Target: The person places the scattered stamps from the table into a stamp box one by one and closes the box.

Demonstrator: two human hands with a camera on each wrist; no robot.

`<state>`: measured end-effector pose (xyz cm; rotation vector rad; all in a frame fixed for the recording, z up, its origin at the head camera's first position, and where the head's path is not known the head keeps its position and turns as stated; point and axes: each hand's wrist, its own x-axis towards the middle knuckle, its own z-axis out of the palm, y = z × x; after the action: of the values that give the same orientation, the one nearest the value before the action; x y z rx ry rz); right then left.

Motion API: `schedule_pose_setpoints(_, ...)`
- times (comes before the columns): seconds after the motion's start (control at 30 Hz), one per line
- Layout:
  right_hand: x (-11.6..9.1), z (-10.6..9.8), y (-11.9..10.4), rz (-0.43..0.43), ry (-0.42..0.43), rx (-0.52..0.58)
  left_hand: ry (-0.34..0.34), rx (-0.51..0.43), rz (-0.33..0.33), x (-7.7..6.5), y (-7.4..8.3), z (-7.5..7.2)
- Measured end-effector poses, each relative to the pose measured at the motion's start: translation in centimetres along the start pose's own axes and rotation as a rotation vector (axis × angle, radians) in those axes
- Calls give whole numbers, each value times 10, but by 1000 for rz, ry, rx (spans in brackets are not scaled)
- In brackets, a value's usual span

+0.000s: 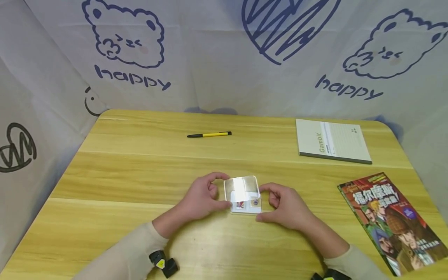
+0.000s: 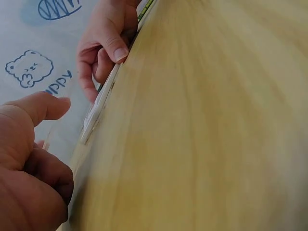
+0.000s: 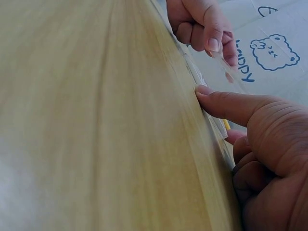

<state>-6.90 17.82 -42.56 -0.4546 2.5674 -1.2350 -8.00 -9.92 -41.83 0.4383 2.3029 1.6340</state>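
Observation:
A small flat case lies on the table in the head view, its clear lid [image 1: 231,186] shifted away from the white base [image 1: 246,211]. Two small stamp-like pictures [image 1: 240,205] show in the base. My left hand [image 1: 201,198] holds the lid by its left side, thumb at the near corner and index finger at the far one. In the right wrist view the lid [image 3: 230,67] slants up from those fingers. My right hand [image 1: 288,206] grips the base's right side between thumb and index finger. Its thumb [image 3: 226,102] presses the edge close to the tabletop.
A yellow and black pen [image 1: 210,135] lies farther back on the wooden table [image 1: 133,171]. At the back right is a Gambit notebook [image 1: 336,142]. A colourful comic-style book [image 1: 392,221] lies to the right, near my right forearm. White cloth [image 1: 210,58] with drawings hangs behind.

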Motion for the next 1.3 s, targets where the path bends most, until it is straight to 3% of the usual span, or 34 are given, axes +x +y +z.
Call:
schedule_pose_setpoints(0.7,2,-3,-1,-43,23,1,-117,192,30,7,2,6)
schedule_pose_setpoints(1.3,-1,-1,1,-26,12,14,-177,194,-17,8,4,6)
